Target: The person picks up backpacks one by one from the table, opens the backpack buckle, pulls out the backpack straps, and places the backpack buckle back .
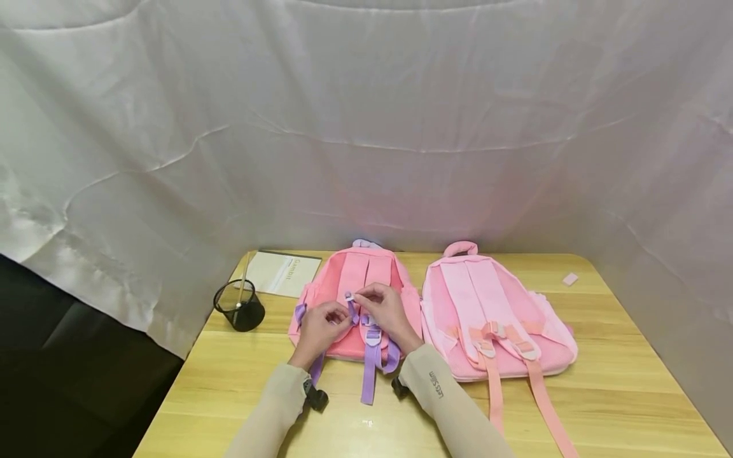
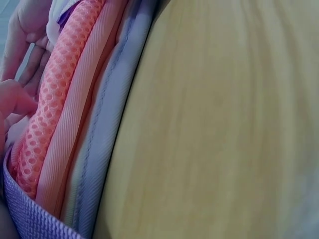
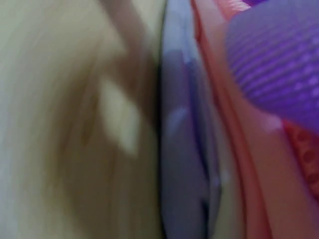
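A small coral-pink backpack [image 1: 338, 273] lies with its shoulder straps up. Over its lower middle, my right hand [image 1: 388, 312] pinches a pale lilac strap buckle [image 1: 350, 296] between thumb and fingers. From the left, my left hand [image 1: 322, 326] holds the purple webbing [image 1: 353, 313] just below that buckle, at its fingertips. A second lilac buckle [image 1: 373, 336] sits beside the right wrist, its purple strap end [image 1: 369, 381] hanging onto the table. Purple webbing [image 3: 279, 64] fills the upper right of the right wrist view. Mesh padding [image 2: 55, 94] runs beside fingers in the left wrist view.
A larger light-pink backpack [image 1: 452, 286] lies right alongside, its peach straps [image 1: 544, 401] trailing toward the front edge. To the left stand a black mesh pen holder [image 1: 247, 314] with a stick in it and a notebook [image 1: 269, 270]. A small pink eraser-like block [image 1: 570, 278] lies far right.
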Demonstrator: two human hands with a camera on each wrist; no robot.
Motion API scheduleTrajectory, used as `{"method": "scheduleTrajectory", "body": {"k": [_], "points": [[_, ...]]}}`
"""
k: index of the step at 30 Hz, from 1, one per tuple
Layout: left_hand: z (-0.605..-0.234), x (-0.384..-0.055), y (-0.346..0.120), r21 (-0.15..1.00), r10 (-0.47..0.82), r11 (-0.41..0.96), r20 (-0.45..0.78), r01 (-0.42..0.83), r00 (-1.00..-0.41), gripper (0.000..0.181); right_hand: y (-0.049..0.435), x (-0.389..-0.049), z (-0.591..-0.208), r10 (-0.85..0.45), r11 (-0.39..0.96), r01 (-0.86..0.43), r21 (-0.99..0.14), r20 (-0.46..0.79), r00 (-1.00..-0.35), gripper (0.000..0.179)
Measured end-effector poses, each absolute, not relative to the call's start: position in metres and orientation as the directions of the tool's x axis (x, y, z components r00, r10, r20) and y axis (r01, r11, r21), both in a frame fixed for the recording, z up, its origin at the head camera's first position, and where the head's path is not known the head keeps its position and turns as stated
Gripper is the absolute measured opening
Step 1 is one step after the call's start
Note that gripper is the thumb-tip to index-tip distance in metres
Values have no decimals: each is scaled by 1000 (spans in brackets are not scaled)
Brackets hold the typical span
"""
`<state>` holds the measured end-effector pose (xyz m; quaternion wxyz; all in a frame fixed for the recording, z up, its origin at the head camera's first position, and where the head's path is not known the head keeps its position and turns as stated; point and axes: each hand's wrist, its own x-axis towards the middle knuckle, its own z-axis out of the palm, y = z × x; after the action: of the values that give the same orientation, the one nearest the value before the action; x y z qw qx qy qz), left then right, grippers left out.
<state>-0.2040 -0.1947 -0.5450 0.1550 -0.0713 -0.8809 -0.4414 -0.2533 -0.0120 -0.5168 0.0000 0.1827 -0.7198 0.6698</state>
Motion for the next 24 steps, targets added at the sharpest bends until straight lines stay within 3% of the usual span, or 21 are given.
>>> {"method": "scheduleTrajectory", "body": {"k": [6, 24], "points": [[-547, -200, -194, 693, 22, 655, 382, 302, -924, 11, -10, -262, -531, -249, -8, -243, -970, 238, -939, 12], [-544, -204, -195, 752, 14, 619, 278, 227, -960, 7, -9, -262, -528, -201, -30, -202, -979, 204, -958, 14]]}}
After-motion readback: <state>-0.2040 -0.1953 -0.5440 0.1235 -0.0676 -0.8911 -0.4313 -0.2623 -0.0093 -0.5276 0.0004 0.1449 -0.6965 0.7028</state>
